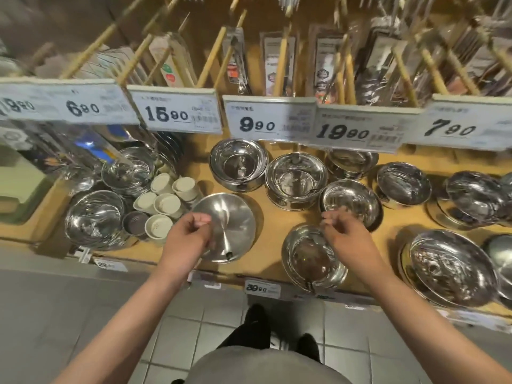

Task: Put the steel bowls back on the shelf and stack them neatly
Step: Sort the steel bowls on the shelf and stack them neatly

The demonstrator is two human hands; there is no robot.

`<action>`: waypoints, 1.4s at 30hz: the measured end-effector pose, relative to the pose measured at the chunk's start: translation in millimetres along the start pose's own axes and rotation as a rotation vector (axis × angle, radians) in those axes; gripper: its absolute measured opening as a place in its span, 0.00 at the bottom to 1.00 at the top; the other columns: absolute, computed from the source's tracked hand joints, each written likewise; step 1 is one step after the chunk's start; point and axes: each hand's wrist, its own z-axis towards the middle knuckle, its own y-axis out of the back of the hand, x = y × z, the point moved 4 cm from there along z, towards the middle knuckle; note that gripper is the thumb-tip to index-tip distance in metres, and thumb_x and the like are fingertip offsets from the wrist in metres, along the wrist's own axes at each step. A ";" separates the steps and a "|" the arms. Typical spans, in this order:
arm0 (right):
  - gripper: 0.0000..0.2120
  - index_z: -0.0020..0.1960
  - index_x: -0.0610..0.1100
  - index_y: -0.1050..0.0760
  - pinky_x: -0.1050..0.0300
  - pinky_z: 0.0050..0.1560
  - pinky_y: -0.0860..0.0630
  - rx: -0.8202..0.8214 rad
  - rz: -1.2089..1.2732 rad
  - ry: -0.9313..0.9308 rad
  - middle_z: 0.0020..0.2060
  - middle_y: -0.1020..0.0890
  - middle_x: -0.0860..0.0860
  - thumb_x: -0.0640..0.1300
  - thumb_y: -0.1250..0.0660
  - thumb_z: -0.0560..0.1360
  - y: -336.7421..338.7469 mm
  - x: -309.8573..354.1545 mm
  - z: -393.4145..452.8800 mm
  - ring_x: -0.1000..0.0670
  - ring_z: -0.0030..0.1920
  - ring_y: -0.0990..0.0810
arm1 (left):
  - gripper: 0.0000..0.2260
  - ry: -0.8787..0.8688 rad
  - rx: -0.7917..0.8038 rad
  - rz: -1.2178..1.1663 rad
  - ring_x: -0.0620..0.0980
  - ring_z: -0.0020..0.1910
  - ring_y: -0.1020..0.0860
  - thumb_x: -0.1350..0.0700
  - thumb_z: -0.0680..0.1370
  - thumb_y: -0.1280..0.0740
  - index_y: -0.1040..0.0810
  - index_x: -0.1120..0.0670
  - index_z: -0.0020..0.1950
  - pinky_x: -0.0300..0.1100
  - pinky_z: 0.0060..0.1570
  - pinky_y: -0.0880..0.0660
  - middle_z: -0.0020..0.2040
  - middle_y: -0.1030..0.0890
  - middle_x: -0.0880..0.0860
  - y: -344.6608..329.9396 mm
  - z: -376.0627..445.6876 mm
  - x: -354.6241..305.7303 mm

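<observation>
Several steel bowls stand on the wooden shelf (pixel 266 217). A wide shallow steel bowl (pixel 232 223) sits near the front. My left hand (pixel 191 234) lies over its left rim with curled fingers; whether it grips the rim is hidden. A deeper bowl stack (pixel 310 261) stands at the front edge, and another bowl (pixel 352 198) sits behind it. My right hand (pixel 343 231) hovers between these two, fingers loosely curled and holding nothing. More stacks stand behind: one (pixel 238 162) under the 9.90 tag and one (pixel 296 176) beside it.
White cups (pixel 166 200) cluster left of the wide bowl, with more steel bowls (pixel 94 217) beyond them. Large steel plates (pixel 454 267) lie at the right. Price tags (pixel 271 120) overhang the back of the shelf, and packaged utensils hang above. Tiled floor lies below.
</observation>
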 end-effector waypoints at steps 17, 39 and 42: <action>0.07 0.46 0.51 0.24 0.52 0.52 0.24 0.129 0.146 -0.059 0.40 0.20 0.55 0.42 0.36 0.82 18.3 -14.8 -32.2 0.52 0.43 0.22 | 0.10 0.257 -0.150 -0.065 0.55 0.40 0.13 0.63 0.76 0.29 0.26 0.51 0.50 0.42 0.37 0.17 0.52 0.18 0.53 2.3 -3.6 51.8; 0.15 0.62 0.32 0.25 0.51 0.48 0.25 0.372 -0.332 0.138 0.52 0.18 0.35 0.41 0.33 0.81 -140.5 79.8 18.7 0.43 0.48 0.23 | 0.09 0.336 -0.328 -0.280 0.48 0.32 0.15 0.66 0.78 0.34 0.26 0.57 0.56 0.37 0.31 0.19 0.49 0.18 0.61 102.4 -102.9 58.7; 0.13 0.61 0.32 0.24 0.53 0.50 0.24 0.390 -0.496 0.078 0.55 0.19 0.38 0.42 0.36 0.83 -148.1 66.0 31.6 0.42 0.54 0.19 | 0.10 0.363 -0.358 -0.311 0.50 0.34 0.14 0.65 0.78 0.33 0.26 0.57 0.57 0.38 0.33 0.19 0.47 0.16 0.61 111.0 -113.0 70.1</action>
